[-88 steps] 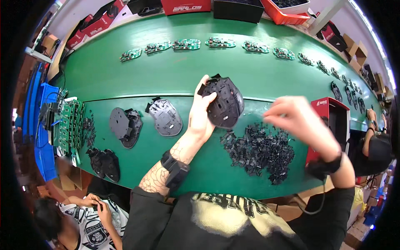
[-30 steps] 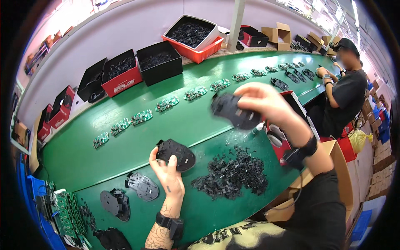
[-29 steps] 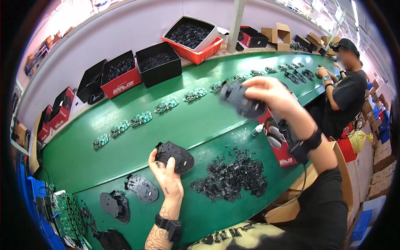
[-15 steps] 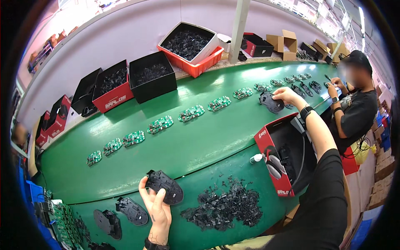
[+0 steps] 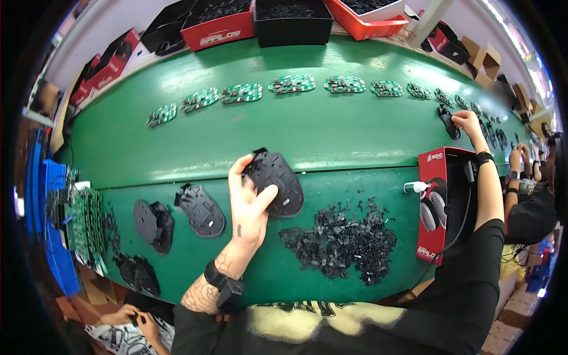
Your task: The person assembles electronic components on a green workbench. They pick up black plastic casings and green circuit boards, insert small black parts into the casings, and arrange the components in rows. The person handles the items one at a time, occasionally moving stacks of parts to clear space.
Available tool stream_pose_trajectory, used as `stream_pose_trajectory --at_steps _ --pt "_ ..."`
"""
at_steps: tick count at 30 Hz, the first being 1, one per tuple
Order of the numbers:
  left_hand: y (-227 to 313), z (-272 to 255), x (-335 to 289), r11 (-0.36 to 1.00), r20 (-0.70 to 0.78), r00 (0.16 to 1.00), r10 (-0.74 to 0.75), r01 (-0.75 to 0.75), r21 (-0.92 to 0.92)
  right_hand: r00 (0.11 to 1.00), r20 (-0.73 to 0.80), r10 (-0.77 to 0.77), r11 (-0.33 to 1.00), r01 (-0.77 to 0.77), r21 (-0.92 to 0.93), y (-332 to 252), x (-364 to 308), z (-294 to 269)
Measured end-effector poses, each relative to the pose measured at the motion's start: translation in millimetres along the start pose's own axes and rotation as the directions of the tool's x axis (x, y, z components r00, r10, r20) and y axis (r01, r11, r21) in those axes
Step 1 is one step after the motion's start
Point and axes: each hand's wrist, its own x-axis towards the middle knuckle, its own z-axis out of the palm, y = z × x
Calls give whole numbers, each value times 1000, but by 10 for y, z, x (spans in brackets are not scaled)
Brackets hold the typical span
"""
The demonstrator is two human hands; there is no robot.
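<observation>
My left hand grips a black mouse shell, thumb across its inner face, raised over the near bench. Far to the right, my right hand pinches the edge of another black mouse shell, which appears to rest on the green belt; the fingertips are small here. Left of my left hand lie a mouse shell, a pair of overlapping dark shells and more black parts. A heap of small black plastic pieces spreads to its right.
Green circuit boards line the belt. A red box and a small white bottle stand under my right arm. Stacked boards sit at the left edge. Bins of black parts line the back. Co-workers sit right and lower left.
My view has swung, so the bench appears lower and flatter. My left hand still holds its shell. The right hand's shell has turned and now seems to lie on the belt.
</observation>
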Motion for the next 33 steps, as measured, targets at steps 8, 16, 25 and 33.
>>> stream_pose_trajectory --at_steps 8,16,25,33 --pt "-33 34 41 999 83 996 35 -33 -27 900 -318 -297 953 259 -157 -964 -275 -646" --pt "-49 -21 23 998 81 996 43 -40 -38 685 264 -679 714 699 26 -3519 -2537 906" --pt "-110 -17 45 997 134 988 75 -74 -12 634 346 -691 670 742 -23 -3359 -2761 1754" --pt "-77 26 11 990 105 985 134 -138 32 732 275 -623 782 598 176 -3512 -2794 1514"
